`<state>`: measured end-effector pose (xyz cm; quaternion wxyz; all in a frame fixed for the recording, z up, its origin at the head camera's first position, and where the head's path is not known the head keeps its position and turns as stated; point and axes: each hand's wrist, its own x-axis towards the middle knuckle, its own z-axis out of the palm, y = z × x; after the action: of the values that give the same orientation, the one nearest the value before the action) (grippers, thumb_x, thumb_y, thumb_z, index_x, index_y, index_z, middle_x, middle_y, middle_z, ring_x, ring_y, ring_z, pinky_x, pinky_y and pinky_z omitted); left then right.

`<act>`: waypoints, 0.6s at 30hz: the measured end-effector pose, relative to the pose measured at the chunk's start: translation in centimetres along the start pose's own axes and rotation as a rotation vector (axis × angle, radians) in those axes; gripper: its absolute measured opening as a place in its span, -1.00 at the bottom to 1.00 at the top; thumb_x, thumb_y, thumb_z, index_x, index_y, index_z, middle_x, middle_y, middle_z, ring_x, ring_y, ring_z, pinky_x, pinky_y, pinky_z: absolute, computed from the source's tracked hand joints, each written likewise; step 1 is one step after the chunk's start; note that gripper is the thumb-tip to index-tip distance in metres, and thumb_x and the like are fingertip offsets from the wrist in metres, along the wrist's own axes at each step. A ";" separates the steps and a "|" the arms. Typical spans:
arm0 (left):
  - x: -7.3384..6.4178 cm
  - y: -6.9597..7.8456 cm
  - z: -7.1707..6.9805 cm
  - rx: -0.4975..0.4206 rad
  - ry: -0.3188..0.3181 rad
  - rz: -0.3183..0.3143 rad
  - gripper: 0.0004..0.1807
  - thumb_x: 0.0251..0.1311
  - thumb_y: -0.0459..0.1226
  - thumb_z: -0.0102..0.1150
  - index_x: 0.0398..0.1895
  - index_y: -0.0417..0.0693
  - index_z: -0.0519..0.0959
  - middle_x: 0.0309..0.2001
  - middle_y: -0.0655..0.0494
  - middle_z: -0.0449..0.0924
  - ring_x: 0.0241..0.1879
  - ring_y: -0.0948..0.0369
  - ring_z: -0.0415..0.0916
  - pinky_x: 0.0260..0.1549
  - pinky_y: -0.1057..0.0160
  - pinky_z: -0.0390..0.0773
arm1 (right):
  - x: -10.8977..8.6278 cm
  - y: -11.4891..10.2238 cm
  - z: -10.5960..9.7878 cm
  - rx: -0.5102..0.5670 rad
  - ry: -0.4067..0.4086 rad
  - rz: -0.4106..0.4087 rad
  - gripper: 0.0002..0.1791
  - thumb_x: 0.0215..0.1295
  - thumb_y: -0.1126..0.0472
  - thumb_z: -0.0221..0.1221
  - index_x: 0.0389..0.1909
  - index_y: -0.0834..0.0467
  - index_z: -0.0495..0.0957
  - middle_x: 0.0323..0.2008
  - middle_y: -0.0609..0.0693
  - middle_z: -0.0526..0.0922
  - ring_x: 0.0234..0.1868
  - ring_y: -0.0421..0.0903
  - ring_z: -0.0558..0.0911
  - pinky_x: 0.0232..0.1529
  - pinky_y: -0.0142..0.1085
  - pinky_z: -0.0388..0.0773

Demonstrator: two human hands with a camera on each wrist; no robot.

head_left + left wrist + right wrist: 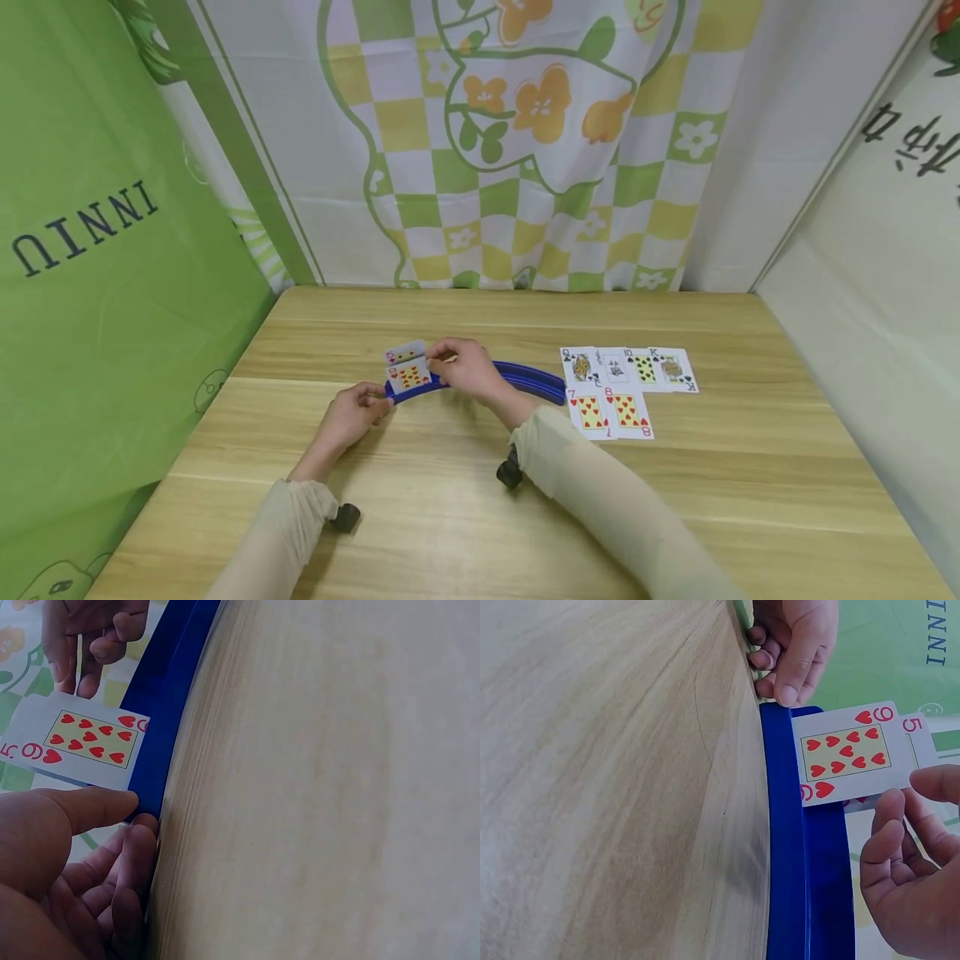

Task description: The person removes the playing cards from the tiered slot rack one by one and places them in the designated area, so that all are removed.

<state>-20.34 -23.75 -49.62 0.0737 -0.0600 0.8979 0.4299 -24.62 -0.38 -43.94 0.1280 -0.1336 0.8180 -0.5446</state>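
Note:
A curved blue card holder (528, 379) lies on the table. My left hand (352, 417) pinches its left end between thumb and fingers. A nine of hearts (846, 754) stands in the front groove near that end. Behind it, a red five card (406, 353) shows above the nine's top edge. My right hand (468, 367) is at the right side of these two cards, thumb and fingertips pinching the five's edge. In the left wrist view the nine of hearts (90, 739) covers most of the five.
Right of the holder lie face-up cards in two rows. The back row has a queen (581, 367), a joker (616, 367), a ten (643, 369) and a king (672, 370). In front are a seven of hearts (591, 412) and an eight of hearts (627, 412). A patterned curtain (487, 208) hangs behind the table.

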 end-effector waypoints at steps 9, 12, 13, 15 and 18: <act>0.0 0.0 0.0 0.004 -0.004 -0.005 -0.62 0.32 -0.10 0.22 0.08 -0.12 0.59 -0.37 0.06 0.64 -0.43 0.21 0.49 -0.51 0.31 0.37 | -0.1 -0.1 0.1 0.003 -0.022 -0.010 -0.84 0.41 0.17 0.18 -0.08 0.10 0.64 -0.11 0.05 0.67 -0.20 0.13 0.70 -0.18 -0.04 0.67; 0.0 0.0 0.0 0.004 -0.004 -0.003 -0.63 0.32 -0.10 0.22 0.08 -0.12 0.59 -0.37 0.07 0.64 -0.43 0.21 0.48 -0.51 0.31 0.37 | -0.1 -0.2 0.1 -0.010 -0.023 -0.013 -0.85 0.41 0.18 0.19 -0.10 0.10 0.64 -0.12 0.05 0.68 -0.22 0.11 0.70 -0.22 -0.10 0.67; 0.0 0.0 0.0 0.004 -0.003 -0.003 -0.63 0.32 -0.10 0.23 0.08 -0.12 0.59 -0.38 0.07 0.64 -0.43 0.21 0.48 -0.51 0.31 0.37 | -0.1 -0.2 0.2 -0.016 -0.022 -0.014 -0.86 0.41 0.18 0.19 -0.11 0.10 0.64 -0.12 0.04 0.68 -0.23 0.09 0.70 -0.24 -0.14 0.67; 0.0 0.0 0.0 0.003 -0.004 -0.003 -0.63 0.32 -0.10 0.22 0.08 -0.12 0.59 -0.38 0.07 0.64 -0.43 0.21 0.48 -0.51 0.31 0.36 | 0.0 -0.1 0.2 -0.030 -0.019 -0.017 -0.87 0.40 0.17 0.19 -0.13 0.09 0.65 -0.14 0.03 0.68 -0.26 0.03 0.70 -0.29 -0.22 0.65; 0.0 -0.1 0.0 0.001 -0.004 -0.004 -0.63 0.32 -0.10 0.22 0.08 -0.12 0.59 -0.38 0.07 0.64 -0.43 0.20 0.48 -0.51 0.31 0.36 | 0.1 -0.1 0.2 -0.047 -0.018 -0.022 -0.88 0.41 0.17 0.19 -0.15 0.08 0.65 -0.15 0.02 0.68 -0.31 -0.05 0.67 -0.35 -0.31 0.61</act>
<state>-20.35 -23.79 -49.68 0.0765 -0.0606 0.8979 0.4292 -24.62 -0.61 -43.93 0.1264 -0.1504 0.8279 -0.5253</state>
